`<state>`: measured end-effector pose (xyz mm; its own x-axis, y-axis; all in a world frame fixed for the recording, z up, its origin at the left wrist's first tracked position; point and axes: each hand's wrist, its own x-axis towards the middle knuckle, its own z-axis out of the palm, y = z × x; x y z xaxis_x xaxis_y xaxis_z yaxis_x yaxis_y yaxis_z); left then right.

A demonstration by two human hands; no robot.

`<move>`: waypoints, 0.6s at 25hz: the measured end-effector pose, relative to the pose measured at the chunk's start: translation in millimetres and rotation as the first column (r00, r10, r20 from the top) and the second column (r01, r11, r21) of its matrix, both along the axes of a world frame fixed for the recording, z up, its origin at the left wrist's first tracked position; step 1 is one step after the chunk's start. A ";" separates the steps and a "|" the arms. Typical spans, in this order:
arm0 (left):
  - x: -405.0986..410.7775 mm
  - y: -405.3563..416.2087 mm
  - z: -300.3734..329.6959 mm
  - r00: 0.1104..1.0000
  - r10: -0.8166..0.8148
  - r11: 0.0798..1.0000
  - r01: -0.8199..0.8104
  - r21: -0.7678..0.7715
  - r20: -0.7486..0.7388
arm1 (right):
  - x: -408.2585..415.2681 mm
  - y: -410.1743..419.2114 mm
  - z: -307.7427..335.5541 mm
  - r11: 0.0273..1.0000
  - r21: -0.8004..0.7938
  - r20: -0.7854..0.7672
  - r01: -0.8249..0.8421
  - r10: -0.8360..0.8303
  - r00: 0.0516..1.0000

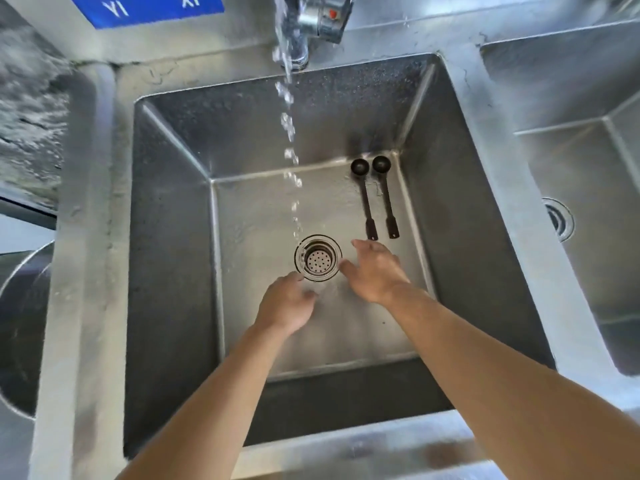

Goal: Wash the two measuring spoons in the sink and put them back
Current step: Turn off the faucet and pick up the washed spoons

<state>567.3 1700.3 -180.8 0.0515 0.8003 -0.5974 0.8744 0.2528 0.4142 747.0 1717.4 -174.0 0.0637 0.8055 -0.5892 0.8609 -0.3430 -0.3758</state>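
Two black measuring spoons lie side by side on the sink floor at the far right, bowls toward the back wall: the left spoon (364,199) and the right spoon (386,197). My right hand (375,271) hovers just in front of their handle ends, fingers spread, holding nothing. My left hand (287,304) is lower left of the drain (318,258), fingers loosely curled, empty. Water streams from the faucet (298,26) down beside the drain.
The steel sink basin (173,237) is deep with steep walls. A second basin (581,202) lies to the right behind a divider. A round metal vessel (20,323) sits at the left edge. A blue label (145,5) is on the back wall.
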 end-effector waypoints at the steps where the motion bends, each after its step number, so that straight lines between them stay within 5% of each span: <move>1: -4.8 3.9 9.6 1.000 -0.010 1.000 0.010 0.010 -0.014 | -1.4 -1.8 6.9 1.000 -0.001 0.012 -0.026 0.026 1.000; 7: -23.3 36.2 61.6 0.992 -0.076 0.996 0.081 0.047 -0.099 | 1.5 8.2 45.0 0.978 -0.048 0.142 -0.204 0.209 0.968; 15: -18.6 103.2 134.6 0.944 -0.129 0.958 0.199 0.209 -0.304 | 22.9 74.2 118.2 0.966 0.137 0.187 -0.220 0.193 0.963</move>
